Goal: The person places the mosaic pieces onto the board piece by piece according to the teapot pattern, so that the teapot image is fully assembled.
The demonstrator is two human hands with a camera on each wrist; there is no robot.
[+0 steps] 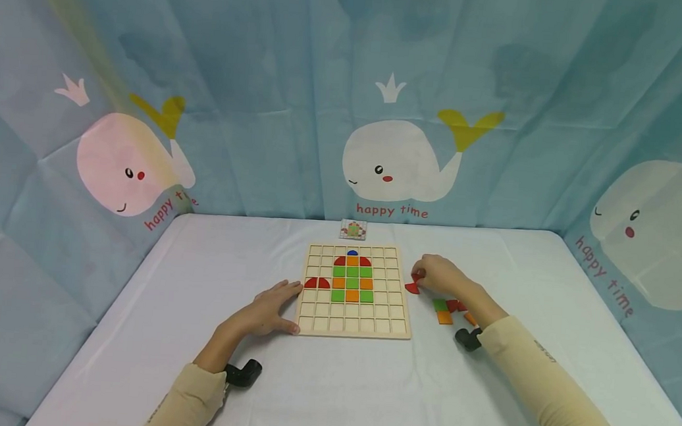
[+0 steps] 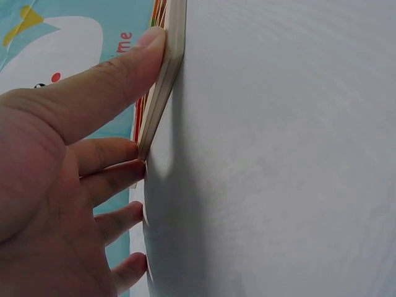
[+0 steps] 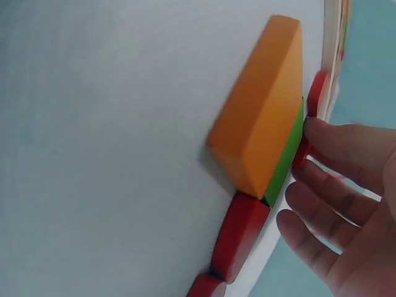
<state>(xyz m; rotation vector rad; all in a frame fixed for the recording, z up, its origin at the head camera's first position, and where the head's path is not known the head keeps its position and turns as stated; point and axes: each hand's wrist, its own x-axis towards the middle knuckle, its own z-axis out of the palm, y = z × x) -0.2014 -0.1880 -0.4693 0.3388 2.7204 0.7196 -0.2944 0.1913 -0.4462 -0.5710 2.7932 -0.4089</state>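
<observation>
A wooden grid board (image 1: pixel 369 325) lies on the white table with green, orange, red and blue pieces set in its squares. My left hand (image 1: pixel 267 308) rests at the board's left side, fingers spread. In the left wrist view the thumb (image 2: pixel 117 86) presses the board's edge (image 2: pixel 164 86). Beyond the board's right edge, my right hand (image 1: pixel 440 275) pinches a red quarter-round piece (image 3: pixel 301 152) between thumb and fingers. Another red piece (image 1: pixel 412 288) lies beside it, near the board. Two red pieces (image 1: pixel 317 282) sit side by side in the board's left columns.
Right of the board lie loose pieces: a green square (image 1: pixel 440 304), an orange square (image 1: pixel 444 318), red pieces (image 1: pixel 453 305) and an orange piece (image 1: pixel 471 319) partly by the right wrist. A small pattern card (image 1: pixel 353 230) lies behind the board. A whale-print curtain (image 1: pixel 265 102) hangs behind the table.
</observation>
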